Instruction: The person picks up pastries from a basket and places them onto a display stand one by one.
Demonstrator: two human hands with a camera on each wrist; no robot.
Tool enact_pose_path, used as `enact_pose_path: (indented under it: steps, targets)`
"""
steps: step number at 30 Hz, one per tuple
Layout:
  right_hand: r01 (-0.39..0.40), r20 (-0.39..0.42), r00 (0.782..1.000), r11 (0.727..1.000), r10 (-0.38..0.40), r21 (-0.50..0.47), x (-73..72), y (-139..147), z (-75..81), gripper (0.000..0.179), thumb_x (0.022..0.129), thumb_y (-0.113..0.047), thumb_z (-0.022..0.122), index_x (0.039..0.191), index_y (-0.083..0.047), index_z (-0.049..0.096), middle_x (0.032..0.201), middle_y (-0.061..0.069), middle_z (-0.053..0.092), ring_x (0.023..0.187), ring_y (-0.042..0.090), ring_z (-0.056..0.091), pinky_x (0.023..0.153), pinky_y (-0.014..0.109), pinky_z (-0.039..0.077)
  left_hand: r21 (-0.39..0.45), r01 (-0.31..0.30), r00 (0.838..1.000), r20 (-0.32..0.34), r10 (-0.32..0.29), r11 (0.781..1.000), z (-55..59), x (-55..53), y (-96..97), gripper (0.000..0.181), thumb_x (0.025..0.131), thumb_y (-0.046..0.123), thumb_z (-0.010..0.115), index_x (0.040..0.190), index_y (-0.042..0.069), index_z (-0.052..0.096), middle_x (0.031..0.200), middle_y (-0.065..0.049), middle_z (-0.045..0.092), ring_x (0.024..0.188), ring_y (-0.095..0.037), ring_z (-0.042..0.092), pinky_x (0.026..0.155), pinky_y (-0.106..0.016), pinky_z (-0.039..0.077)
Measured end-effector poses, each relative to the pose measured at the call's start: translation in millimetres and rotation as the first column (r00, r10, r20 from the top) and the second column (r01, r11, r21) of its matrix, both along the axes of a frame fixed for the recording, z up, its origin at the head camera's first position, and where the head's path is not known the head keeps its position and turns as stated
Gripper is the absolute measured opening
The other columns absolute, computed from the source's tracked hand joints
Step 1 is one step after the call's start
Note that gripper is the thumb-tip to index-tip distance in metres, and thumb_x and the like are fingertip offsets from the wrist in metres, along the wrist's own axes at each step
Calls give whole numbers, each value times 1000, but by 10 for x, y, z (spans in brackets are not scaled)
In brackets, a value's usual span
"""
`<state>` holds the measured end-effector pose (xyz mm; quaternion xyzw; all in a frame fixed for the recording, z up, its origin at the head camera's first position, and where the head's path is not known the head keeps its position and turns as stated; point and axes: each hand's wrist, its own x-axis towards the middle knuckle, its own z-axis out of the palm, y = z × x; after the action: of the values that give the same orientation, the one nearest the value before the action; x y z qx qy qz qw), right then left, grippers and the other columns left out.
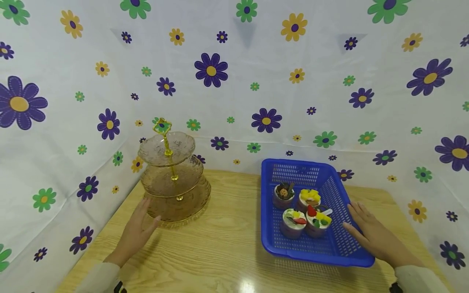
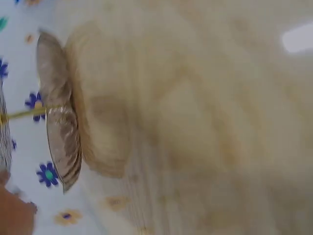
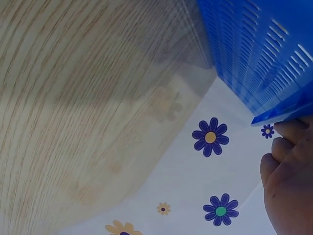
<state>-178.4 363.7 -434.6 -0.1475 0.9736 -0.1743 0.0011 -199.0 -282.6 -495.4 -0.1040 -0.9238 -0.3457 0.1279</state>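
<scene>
A three-tier cake stand (image 1: 171, 179) with smoky clear plates and a gold post stands at the left of the table. My left hand (image 1: 133, 232) is at its front left, fingers extended beside the lowest plate; whether they touch it I cannot tell. At the right, a blue plastic basket (image 1: 269, 244) holds several dessert cups: one with a cookie (image 1: 283, 195), one with yellow fruit (image 1: 309, 199), and others topped with strawberry (image 1: 317, 221) and cream (image 1: 293, 224). My right hand (image 1: 373, 234) lies along the basket's right rim, fingers extended. In the right wrist view its fingertips meet the rim.
The wooden table (image 1: 220, 252) lies between stand and basket. White cloth (image 1: 234, 101) with printed flowers hangs behind and on both sides, close to the table's edges. The basket's back edge is near the rear cloth.
</scene>
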Motion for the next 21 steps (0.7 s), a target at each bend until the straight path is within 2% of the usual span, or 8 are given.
enact_pose_path:
  steps: [3, 5, 7, 10, 12, 16, 19, 21]
  targets:
    - [4, -1, 1000, 1000, -4, 11, -19, -25, 5, 69, 102, -39, 41, 148, 8, 20, 153, 33, 14, 143, 46, 2, 113, 60, 2, 177, -135, 965, 245, 89, 975, 35, -102, -116, 88, 97, 42, 54, 153, 4, -2, 156, -27, 6, 139, -51, 14, 105, -67, 23]
    - [7, -6, 1000, 1000, -7, 12, -27, -45, 4, 70, 102, -39, 42, 148, 8, 20, 153, 32, 15, 143, 45, 2, 114, 59, 2, 307, -218, 908, 413, 77, 927, 61, -156, -175, 93, 97, 46, 52, 152, 7, -12, 158, -25, -1, 140, -49, 14, 108, -62, 26]
    - [12, -3, 1000, 1000, -12, 17, -29, -57, 2, 70, 102, -39, 42, 148, 9, 20, 153, 32, 14, 143, 45, 2, 114, 59, 3, 459, -278, 850, 527, -7, 844, 64, -204, -224, 94, 98, 42, 51, 150, 9, -19, 158, -24, -6, 141, -46, 13, 110, -55, 28]
    - [23, -2, 1000, 1000, -23, 18, -20, -65, 2, 71, 102, -40, 42, 148, 9, 20, 153, 32, 14, 143, 45, 2, 114, 58, 2, 650, -344, 791, 589, -164, 678, 14, -249, -270, 91, 100, 30, 51, 149, 11, -23, 157, -25, -3, 139, -38, 28, 106, -43, 39]
    - [20, -9, 1000, 1000, -20, 19, -17, -65, -2, 70, 102, -40, 41, 148, 9, 20, 153, 32, 14, 143, 45, 2, 115, 54, -2, 733, -359, 775, 579, -253, 578, -34, -264, -294, 90, 100, 23, 50, 148, 13, -25, 157, -24, -2, 128, -27, 47, 103, -38, 43]
    - [15, -24, 1000, 1000, -15, 10, -9, -58, -11, 69, 103, -39, 38, 148, 9, 19, 153, 32, 13, 144, 44, 0, 116, 45, -9, 815, -373, 772, 538, -339, 444, -112, -278, -314, 90, 100, 11, 50, 148, 16, -25, 137, -21, 43, 95, -5, 61, 100, -35, 46]
    - [22, -20, 1000, 1000, -22, 8, -5, -58, -17, 69, 103, -40, 37, 148, 9, 18, 154, 32, 10, 143, 44, 0, 116, 48, -7, 844, -381, 777, 513, -364, 378, -127, -291, -313, 91, 98, 2, 49, 148, 17, -26, 111, -1, 54, 95, -11, 65, 99, -36, 46]
    - [28, -14, 1000, 1000, -28, 7, -3, -58, -21, 70, 103, -40, 37, 148, 9, 16, 154, 32, 9, 143, 45, 0, 116, 49, -7, 853, -386, 780, 505, -370, 352, -125, -300, -304, 91, 98, -2, 48, 148, 16, -26, 107, -1, 55, 96, -15, 66, 98, -35, 47]
